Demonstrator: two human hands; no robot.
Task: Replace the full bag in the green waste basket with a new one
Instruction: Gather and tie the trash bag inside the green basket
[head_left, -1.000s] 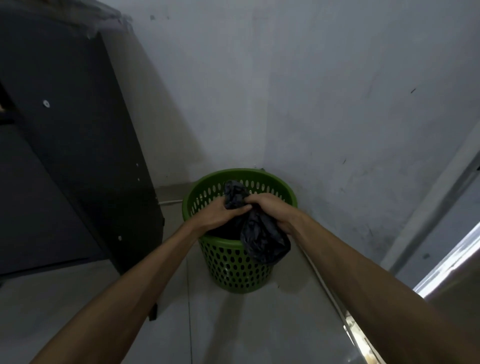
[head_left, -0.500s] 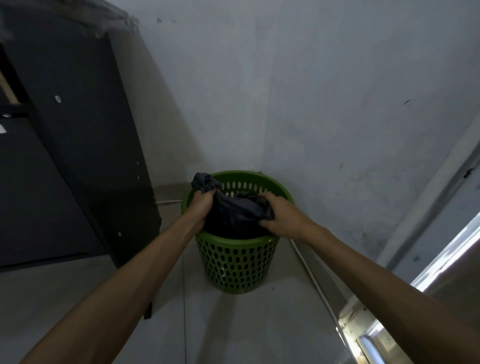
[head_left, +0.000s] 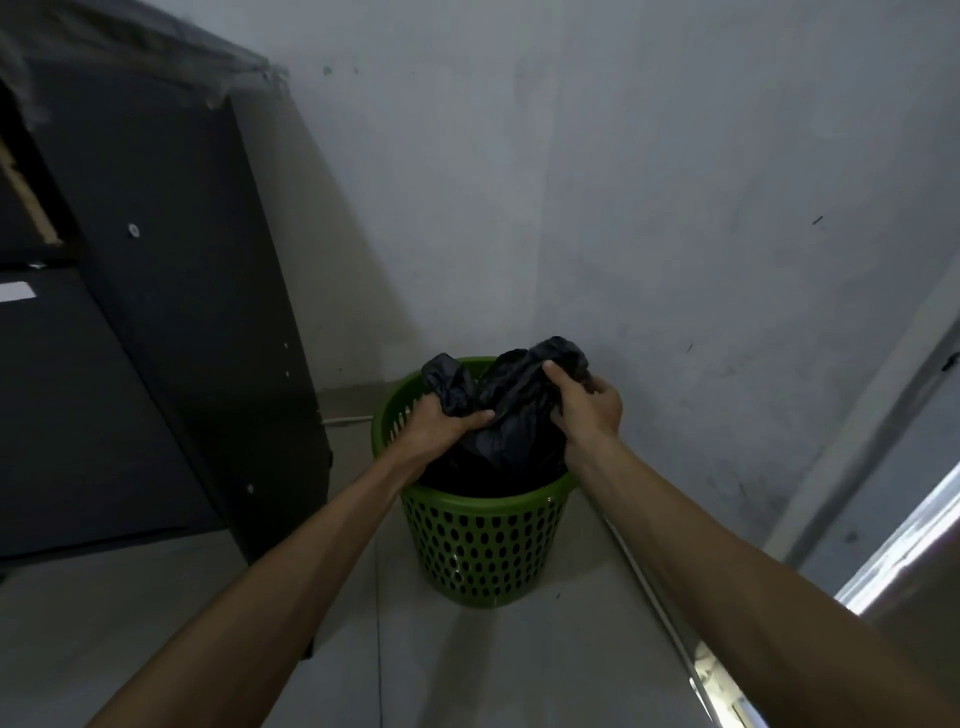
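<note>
The round green perforated plastic waste basket (head_left: 480, 540) stands on the pale tiled floor (head_left: 467, 665) in the far corner, the crumpled black plastic bag (head_left: 511, 415) bunched above its rim. The left hand (head_left: 441, 423) and right hand (head_left: 589, 408) each grip a gathered wad of its top. The film looks thin, soft and slippery, probably tearing easily, so holding the gathered neck seems safest.
</note>
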